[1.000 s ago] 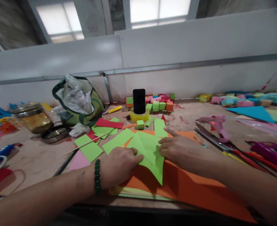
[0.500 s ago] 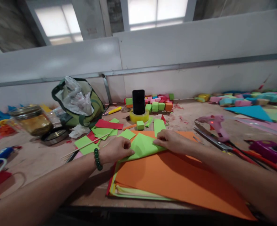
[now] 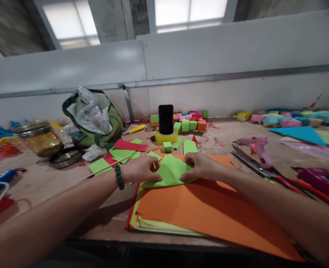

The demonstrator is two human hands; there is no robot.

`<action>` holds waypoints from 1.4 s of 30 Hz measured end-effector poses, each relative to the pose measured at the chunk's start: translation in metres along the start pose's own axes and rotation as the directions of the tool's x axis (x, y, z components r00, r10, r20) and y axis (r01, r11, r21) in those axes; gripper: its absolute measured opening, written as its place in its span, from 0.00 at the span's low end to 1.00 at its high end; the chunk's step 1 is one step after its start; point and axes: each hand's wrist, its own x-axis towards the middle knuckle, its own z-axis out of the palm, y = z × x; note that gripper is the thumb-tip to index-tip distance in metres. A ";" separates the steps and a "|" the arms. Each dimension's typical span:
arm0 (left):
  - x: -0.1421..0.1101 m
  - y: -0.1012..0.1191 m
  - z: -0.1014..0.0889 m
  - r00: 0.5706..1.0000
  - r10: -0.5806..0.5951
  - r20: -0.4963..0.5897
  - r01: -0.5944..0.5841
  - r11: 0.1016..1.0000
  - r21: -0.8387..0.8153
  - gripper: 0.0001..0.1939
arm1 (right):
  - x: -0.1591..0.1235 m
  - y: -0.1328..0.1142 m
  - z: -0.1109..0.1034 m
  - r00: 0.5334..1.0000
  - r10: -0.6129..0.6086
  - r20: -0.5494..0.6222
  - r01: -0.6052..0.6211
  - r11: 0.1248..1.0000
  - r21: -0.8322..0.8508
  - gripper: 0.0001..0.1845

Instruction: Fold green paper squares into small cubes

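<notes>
A folded piece of bright green paper (image 3: pixel 170 169) lies over the far edge of a stack of coloured sheets, with an orange sheet (image 3: pixel 198 208) on top. My left hand (image 3: pixel 143 169), below a green bead bracelet, is closed on the paper's left side, thumb along its near edge. On the opposite side my right hand (image 3: pixel 199 167) grips the paper, its thumb pressed near the lower right. The paper bulges up between both hands. Just beyond them stand a small green paper cube (image 3: pixel 167 147) and a flat green strip (image 3: pixel 190 146).
A phone (image 3: pixel 166 119) stands in a yellow tape roll (image 3: pixel 166 137). To the right lie a pink glue gun (image 3: pixel 258 147) and scissors (image 3: pixel 251 165). At left are green scraps, wooden sticks (image 3: pixel 97 174), a green bag (image 3: pixel 108 130) and a glass jar (image 3: pixel 38 137). Paper cubes line the wall.
Both hands have shifted their hold on the green paper, thumbs now along its near side. The paper, flatter before, now bulges up in the middle. The view has tilted slightly.
</notes>
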 end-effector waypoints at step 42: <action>-0.007 0.020 0.037 0.989 0.077 -0.123 -0.138 0.763 -0.631 0.15 | -0.026 -0.018 0.010 0.984 -0.175 -0.046 0.172 0.983 -0.059 0.23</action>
